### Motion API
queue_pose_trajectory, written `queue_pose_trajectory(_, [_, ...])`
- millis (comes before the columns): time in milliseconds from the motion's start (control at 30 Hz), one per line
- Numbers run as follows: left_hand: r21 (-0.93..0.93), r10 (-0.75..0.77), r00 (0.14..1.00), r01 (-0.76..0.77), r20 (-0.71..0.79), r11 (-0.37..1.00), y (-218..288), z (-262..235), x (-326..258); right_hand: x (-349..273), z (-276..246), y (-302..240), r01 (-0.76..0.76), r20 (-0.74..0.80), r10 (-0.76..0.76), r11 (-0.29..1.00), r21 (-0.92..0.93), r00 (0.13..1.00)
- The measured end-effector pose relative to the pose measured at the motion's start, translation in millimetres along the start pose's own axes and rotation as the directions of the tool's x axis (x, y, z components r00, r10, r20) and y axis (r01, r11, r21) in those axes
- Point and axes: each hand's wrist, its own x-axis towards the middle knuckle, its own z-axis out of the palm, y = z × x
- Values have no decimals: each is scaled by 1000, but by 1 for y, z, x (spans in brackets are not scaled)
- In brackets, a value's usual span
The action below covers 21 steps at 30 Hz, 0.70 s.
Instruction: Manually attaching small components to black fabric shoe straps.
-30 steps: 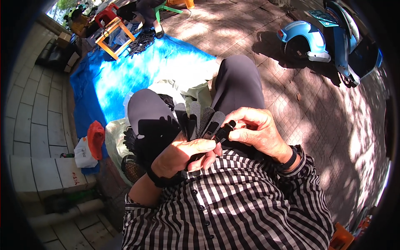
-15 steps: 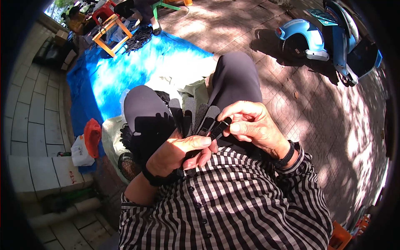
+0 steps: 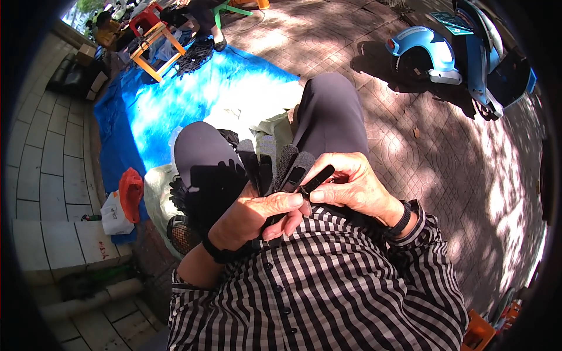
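Black strap point(image 3: 319, 179) shifted rightward, long axis slanting, tip pointing up-right

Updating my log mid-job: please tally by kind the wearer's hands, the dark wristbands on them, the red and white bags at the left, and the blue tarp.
Wearer's hands: 2 (left hand, right hand)
Dark wristbands: 2, one per wrist
Red bag: 1
White bag: 1
Blue tarp: 1
Total: 7

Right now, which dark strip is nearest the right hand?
The rightmost strip, touching the right hand; the other strips fan from the left hand, farther left.
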Motion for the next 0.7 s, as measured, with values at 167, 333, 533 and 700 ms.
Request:
queue_pose_trajectory(167, [-96, 26, 1000, -24, 13, 995, -1, 3, 2, 4, -2, 8, 241, 4, -242, 962, -126, 970])
queue_pose_trajectory(333, [-38, 189, 981, -190, -33, 981, -5, 5, 13, 6, -1, 18, 305, -54, -318, 938, -165, 947])
queue_pose_trajectory(533, [32, 322, 931, -321, -173, 947, -11, 8, 19, 5, 13, 24, 310, -256, -312, 950, -51, 915])
queue_pose_trajectory(700, [180, 508, 816, -475, -275, 861, -21, -21, 17, 7, 1, 21, 270, -167, -297, 948, -168, 940])
